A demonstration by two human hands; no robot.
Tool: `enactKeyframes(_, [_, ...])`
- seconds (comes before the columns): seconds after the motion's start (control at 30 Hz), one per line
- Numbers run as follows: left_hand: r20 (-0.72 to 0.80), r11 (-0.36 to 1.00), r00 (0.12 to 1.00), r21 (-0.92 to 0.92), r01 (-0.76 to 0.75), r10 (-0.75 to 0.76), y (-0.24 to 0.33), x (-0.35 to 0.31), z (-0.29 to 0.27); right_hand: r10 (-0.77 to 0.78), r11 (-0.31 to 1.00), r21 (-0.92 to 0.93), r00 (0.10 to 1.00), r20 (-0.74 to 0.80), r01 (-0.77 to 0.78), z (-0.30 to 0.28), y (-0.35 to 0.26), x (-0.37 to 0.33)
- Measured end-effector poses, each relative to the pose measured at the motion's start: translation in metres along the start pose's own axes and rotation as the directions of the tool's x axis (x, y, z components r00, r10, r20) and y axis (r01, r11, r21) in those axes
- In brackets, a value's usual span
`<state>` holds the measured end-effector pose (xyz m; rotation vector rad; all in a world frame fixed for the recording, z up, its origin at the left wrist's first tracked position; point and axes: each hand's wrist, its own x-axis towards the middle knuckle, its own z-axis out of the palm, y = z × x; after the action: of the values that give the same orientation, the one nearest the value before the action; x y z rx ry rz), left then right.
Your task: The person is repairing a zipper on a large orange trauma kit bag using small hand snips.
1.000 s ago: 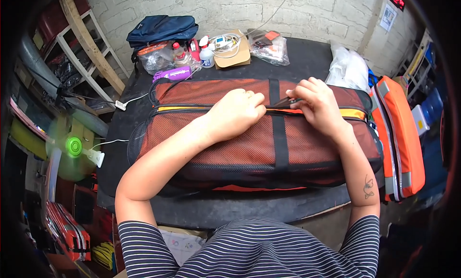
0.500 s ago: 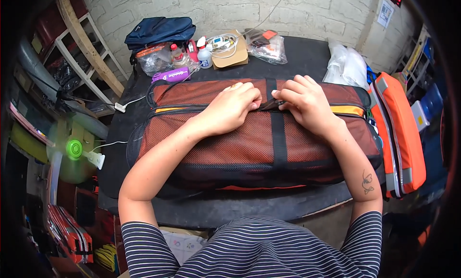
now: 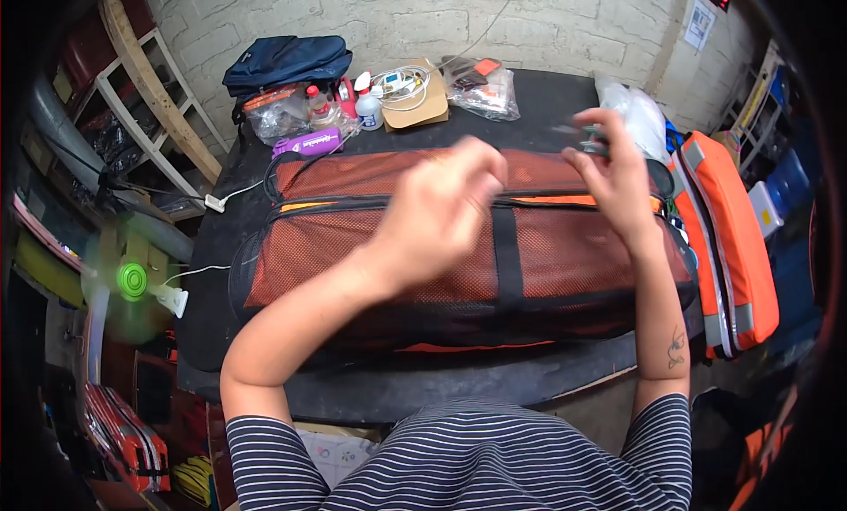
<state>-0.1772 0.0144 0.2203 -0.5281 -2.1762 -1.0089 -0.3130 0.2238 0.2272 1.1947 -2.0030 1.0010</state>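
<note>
A pale block wall [image 3: 415,22] backs the room, and the black-topped table [image 3: 547,101] carries a long black-mesh duffel bag [image 3: 573,264], red-orange showing through its weave. An orange bag with grey trim [image 3: 741,246] sits just right of the duffel. Over the duffel's middle, the left hand [image 3: 437,207] is a blur with fingers curled; I can't tell whether they pinch anything. Above the duffel's right part, the right hand [image 3: 618,180] has its fingers closed around a small metal tool [image 3: 590,141], too smeared to name surely, perhaps snips. If it has a blade, a careless swing could nick the mesh or the other hand; a loose hold could drop it. The left forearm hides some of the duffel's near-left side, and the left hand covers part of its zipper [image 3: 547,199].
</note>
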Motion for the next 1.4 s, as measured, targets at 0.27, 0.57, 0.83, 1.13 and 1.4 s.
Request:
enactKeyframes(0.27, [0.511,0.867,0.753,0.028,-0.497,0.415,0.058,-0.021,0.035,0.497,0.683,0.484,0.834,0.241,-0.547,-0.032,0.008,-0.038])
enactKeyframes(0.57, [0.265,0.867,0.947,0.497,0.025,-0.179,-0.025,-0.031,-0.018,0.456,0.885,-0.017,0.860,0.227,-0.465,-0.005,-0.004,-0.068])
enactKeyframes(0.83, [0.324,0.799,0.946,0.574,-0.180,-0.020,-0.014,-0.062,-0.008,0.239,0.971,-0.040,0.962,0.135,-0.235,-0.005,-0.025,-0.090])
enactKeyframes(1.13, [0.355,0.966,0.934,0.253,-0.052,-0.042,-0.015,-0.058,0.003,0.279,0.929,-0.341,0.882,0.381,-0.146,-0.016,-0.049,-0.095])
enactKeyframes(1.4, [0.351,0.978,0.915,0.134,0.160,-0.198,-0.029,0.005,0.055,0.315,0.949,-0.081,0.928,0.200,-0.305,-0.022,-0.047,-0.103])
